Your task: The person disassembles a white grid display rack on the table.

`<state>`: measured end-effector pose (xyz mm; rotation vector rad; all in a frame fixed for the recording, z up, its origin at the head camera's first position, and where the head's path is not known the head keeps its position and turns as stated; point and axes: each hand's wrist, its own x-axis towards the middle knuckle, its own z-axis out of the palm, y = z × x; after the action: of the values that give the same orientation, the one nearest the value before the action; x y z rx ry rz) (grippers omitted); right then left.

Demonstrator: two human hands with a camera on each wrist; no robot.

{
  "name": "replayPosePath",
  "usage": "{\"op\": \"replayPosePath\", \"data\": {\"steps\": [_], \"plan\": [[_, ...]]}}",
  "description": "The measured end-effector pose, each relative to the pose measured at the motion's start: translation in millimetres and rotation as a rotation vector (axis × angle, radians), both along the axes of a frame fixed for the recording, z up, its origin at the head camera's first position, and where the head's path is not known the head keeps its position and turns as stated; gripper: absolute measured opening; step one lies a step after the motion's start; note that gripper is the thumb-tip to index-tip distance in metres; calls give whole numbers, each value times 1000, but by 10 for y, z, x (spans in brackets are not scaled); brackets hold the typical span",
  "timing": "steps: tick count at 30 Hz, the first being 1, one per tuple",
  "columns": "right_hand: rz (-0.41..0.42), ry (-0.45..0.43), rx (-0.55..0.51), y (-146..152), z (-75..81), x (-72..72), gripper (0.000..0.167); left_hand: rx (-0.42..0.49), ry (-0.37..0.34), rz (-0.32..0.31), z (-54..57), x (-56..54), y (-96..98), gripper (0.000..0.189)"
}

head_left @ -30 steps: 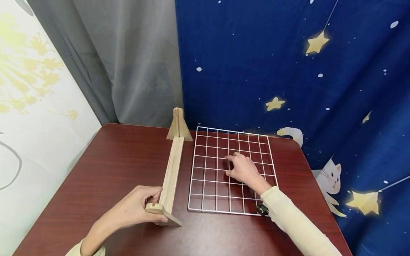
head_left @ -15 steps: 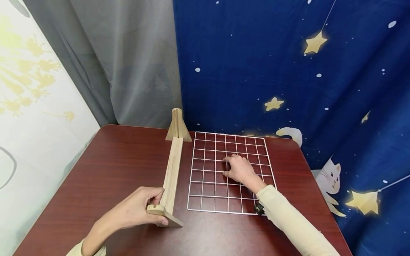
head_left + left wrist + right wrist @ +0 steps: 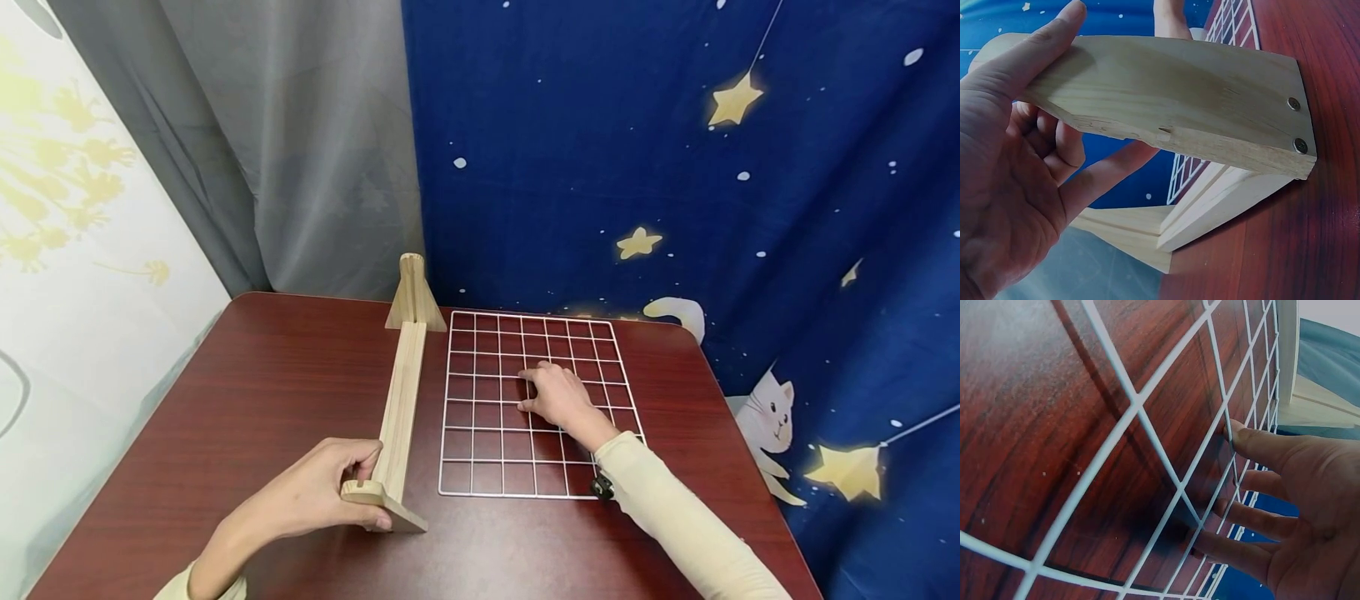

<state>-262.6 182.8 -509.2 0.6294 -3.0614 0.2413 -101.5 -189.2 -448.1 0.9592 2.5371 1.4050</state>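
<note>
A pale wooden stand (image 3: 402, 392), a long grooved crossbar with a tapered foot at each end, stands lengthwise on the table. My left hand (image 3: 311, 492) grips its near end piece (image 3: 1179, 94), thumb on the outer face and fingers behind. Two screw heads show low on that piece in the left wrist view. To the right, a white wire grid panel (image 3: 517, 497) lies flat over the tabletop. My right hand (image 3: 562, 398) holds it near its middle; in the right wrist view the thumb (image 3: 1247, 439) and fingertips reach in between the wires.
The dark red wooden table (image 3: 285, 375) carries stand and grid side by side. Behind its far edge hang a grey curtain (image 3: 337, 167) and a blue starry curtain (image 3: 570, 150). A pale patterned wall (image 3: 90, 275) is at the left.
The grid's far edge has come down, so the panel now lies flatter, with my right hand still on it. My left hand keeps its grip on the stand.
</note>
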Motion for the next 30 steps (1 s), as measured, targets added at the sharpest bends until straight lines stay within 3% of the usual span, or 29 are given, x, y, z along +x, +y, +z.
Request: {"op": "replayPosePath", "data": {"steps": [5, 15, 19, 24, 26, 28, 30], "plan": [[-2, -1, -14, -11, -11, 11, 57, 20, 7, -41, -13, -18, -19, 60], [-15, -29, -1, -24, 20, 26, 57, -5, -16, -42, 21, -35, -33, 62], [-25, -34, 16, -29, 20, 48, 57, 10, -79, -68, 25, -41, -69, 58], [-5, -53, 28, -11, 35, 64, 59, 109, -161, -190, 49, -108, -139, 43], [9, -75, 10, 28, 53, 69, 61, 166, -147, -260, 68, -160, -163, 34], [24, -106, -32, 95, 76, 73, 62, 217, -111, -314, 95, -221, -189, 37], [17, -114, -93, 200, 100, 73, 61, 247, -40, -311, 129, -300, -227, 45]]}}
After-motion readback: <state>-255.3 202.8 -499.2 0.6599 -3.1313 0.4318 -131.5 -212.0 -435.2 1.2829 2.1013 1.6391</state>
